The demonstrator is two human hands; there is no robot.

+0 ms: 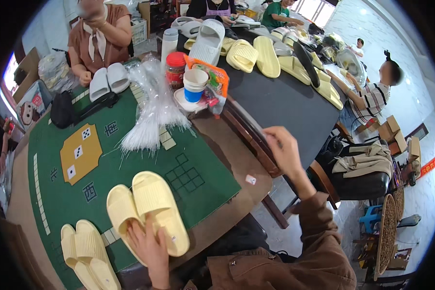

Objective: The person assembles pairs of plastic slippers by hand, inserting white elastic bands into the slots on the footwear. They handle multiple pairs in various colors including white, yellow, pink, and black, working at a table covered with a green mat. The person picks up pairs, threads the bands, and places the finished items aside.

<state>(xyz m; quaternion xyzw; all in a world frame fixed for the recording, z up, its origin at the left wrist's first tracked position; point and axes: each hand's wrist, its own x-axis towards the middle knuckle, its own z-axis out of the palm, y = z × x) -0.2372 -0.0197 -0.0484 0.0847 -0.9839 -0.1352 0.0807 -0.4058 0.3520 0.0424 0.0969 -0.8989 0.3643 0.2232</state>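
A pair of pale yellow slide slippers (152,195) lies side by side on the green game mat (130,169), toes pointing away from me. My left hand (151,249) rests on their footbeds, just behind the straps, with its fingers stretched out and apart. My right hand (286,151) is raised at the edge of the black table (285,104). Its thumb and fingers are closed together; what they hold, if anything, is too small to make out. Another yellow slipper pair (88,253) sits at the near left of the mat.
A bundle of clear plastic strands (152,116) spreads over the mat's far side. Beside it stand a paper cup (195,87) and a red-lidded jar (175,70). Grey slippers (108,81) and a black pouch (63,110) lie far left. Several people sit around the tables.
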